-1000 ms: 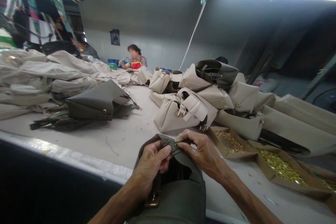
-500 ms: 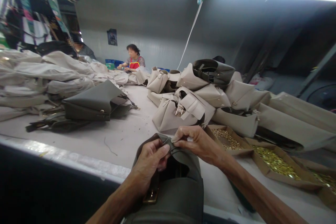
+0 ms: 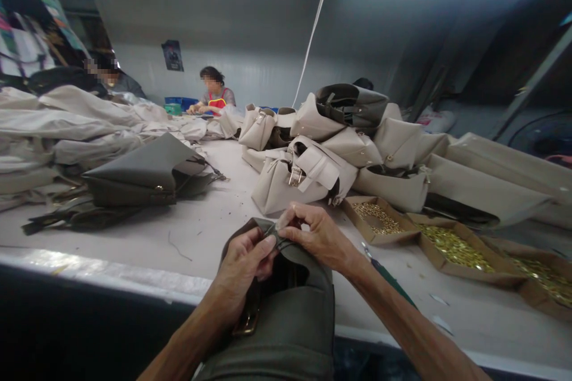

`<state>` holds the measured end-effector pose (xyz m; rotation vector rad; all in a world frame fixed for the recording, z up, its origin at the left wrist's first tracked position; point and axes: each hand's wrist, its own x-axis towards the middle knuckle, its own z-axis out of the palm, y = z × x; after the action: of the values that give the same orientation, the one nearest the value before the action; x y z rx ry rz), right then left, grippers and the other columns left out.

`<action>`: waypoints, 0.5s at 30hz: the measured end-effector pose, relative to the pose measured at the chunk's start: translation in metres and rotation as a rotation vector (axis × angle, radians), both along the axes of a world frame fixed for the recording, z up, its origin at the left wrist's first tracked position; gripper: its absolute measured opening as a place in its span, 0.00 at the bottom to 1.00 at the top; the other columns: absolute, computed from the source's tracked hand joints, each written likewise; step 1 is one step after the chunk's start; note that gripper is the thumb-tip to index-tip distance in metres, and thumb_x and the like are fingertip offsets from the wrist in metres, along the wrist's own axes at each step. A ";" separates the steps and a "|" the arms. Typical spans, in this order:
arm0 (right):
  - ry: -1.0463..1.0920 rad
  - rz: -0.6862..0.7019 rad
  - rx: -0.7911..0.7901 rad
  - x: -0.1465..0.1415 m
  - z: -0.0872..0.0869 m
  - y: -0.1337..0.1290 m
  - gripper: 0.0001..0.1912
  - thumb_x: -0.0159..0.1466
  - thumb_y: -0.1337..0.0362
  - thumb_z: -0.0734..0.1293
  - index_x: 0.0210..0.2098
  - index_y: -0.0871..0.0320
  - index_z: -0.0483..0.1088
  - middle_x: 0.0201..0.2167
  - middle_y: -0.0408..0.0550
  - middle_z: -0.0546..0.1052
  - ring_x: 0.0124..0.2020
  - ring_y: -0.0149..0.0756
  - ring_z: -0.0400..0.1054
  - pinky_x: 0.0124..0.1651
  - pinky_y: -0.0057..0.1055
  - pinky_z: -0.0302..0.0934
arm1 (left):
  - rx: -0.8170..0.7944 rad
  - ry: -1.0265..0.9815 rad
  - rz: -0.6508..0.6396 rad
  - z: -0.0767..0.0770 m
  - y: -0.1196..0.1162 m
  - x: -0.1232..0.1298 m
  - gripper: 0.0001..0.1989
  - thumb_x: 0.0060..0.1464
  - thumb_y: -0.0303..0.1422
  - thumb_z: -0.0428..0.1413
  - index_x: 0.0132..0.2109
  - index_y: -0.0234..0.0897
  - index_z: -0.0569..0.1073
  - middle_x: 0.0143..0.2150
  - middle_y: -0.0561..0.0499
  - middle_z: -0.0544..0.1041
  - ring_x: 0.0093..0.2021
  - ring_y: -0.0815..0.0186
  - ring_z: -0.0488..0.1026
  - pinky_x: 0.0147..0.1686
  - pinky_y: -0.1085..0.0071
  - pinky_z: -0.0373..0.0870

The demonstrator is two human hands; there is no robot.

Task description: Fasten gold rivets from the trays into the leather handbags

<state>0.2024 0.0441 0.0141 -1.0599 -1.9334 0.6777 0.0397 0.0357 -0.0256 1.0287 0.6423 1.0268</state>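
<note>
A dark olive-grey handbag stands at the near table edge, its mouth open towards me and a gold buckle on its strap. My left hand is closed on the bag's far rim, thumb on top. Right beside it, my right hand pinches at the same rim with thumb and forefinger. Whether a small part sits between those right fingertips is too small to tell. The inside of the bag is dark.
Cardboard trays of small gold fittings lie to the right, near a green-handled tool. Beige bags are piled behind. Another dark bag lies left, beside heaped beige pieces. Two people sit at the far side.
The view has tilted down and shifted slightly, so everything sits a little further left. Both hands stay at the bag's rim. The green-handled tool shows more now.
</note>
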 end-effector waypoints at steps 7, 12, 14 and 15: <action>-0.037 -0.253 0.027 -0.011 -0.003 -0.009 0.12 0.55 0.67 0.71 0.21 0.61 0.65 0.19 0.38 0.69 0.23 0.27 0.61 0.27 0.23 0.51 | 0.032 0.029 0.017 0.002 -0.002 0.002 0.20 0.44 0.42 0.62 0.36 0.31 0.68 0.20 0.60 0.61 0.15 0.80 0.50 0.16 0.78 0.45; -0.098 -0.260 0.023 -0.009 -0.002 -0.010 0.11 0.55 0.63 0.72 0.24 0.60 0.66 0.20 0.37 0.67 0.22 0.26 0.59 0.26 0.23 0.49 | 0.032 0.026 0.016 0.003 -0.004 0.002 0.20 0.43 0.43 0.63 0.36 0.31 0.68 0.20 0.60 0.61 0.15 0.80 0.50 0.16 0.78 0.45; -0.092 -0.187 0.032 -0.002 -0.002 -0.010 0.10 0.58 0.60 0.70 0.30 0.60 0.68 0.21 0.37 0.66 0.23 0.26 0.58 0.26 0.23 0.49 | 0.028 0.018 0.006 0.003 -0.004 0.001 0.19 0.44 0.42 0.63 0.36 0.31 0.68 0.20 0.60 0.61 0.15 0.80 0.50 0.16 0.78 0.45; -0.080 -0.153 0.037 0.002 -0.002 -0.009 0.10 0.60 0.59 0.68 0.33 0.60 0.69 0.22 0.37 0.66 0.24 0.26 0.58 0.26 0.23 0.49 | 0.028 0.018 0.003 0.003 -0.004 0.001 0.19 0.45 0.42 0.62 0.36 0.31 0.68 0.20 0.59 0.62 0.15 0.80 0.51 0.16 0.79 0.45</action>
<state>0.2040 0.0347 0.0122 -1.2138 -1.9017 0.5198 0.0410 0.0321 -0.0222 1.0629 0.6452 1.0326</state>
